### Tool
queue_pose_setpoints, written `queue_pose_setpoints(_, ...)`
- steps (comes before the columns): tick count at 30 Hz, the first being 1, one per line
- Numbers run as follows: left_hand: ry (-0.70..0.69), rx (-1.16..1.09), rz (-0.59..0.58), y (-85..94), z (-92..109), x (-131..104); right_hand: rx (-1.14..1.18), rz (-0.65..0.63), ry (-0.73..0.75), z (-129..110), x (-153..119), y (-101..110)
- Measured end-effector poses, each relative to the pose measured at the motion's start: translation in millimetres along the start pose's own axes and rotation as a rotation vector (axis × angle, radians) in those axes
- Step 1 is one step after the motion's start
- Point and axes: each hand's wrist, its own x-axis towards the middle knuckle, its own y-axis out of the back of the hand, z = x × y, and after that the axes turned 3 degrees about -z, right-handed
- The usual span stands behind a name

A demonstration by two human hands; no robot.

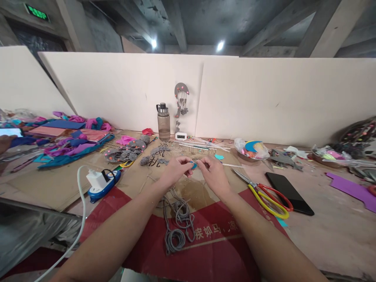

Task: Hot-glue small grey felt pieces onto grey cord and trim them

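My left hand [178, 170] pinches a small blue piece [194, 165] between thumb and fingertips, above the cardboard. My right hand [212, 174] meets it from the other side, its thumb and forefinger closed at the piece's edge. The piece is too small to name more exactly. Below the hands lies a loose coil of grey cord [178, 225] on the red part of the cardboard [217, 250]. Grey felt-like shapes [160, 150] rest just beyond my left hand. Scissors [264, 194] with one red and one yellow handle lie beside my right forearm.
A black phone [289, 193] lies right of the scissors. A blue-and-white power strip [104, 184] with a white charger is at the left. Farther back stand a water bottle [163, 124], a small white clock [181, 136] and a bowl [252, 156]. Another person's hand [6, 143] shows far left.
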Motion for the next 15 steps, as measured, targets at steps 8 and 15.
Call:
queue_pose_setpoints(8,0.042,-0.073,-0.030,2.1,-2.6,2.1,0.275,-0.016,-0.103,2.0,1.6,0.9)
queue_pose_setpoints(15,0.055,-0.042,-0.019,1.5,-0.1,1.3,0.327,-0.038,-0.102,5.9,2.3,1.4)
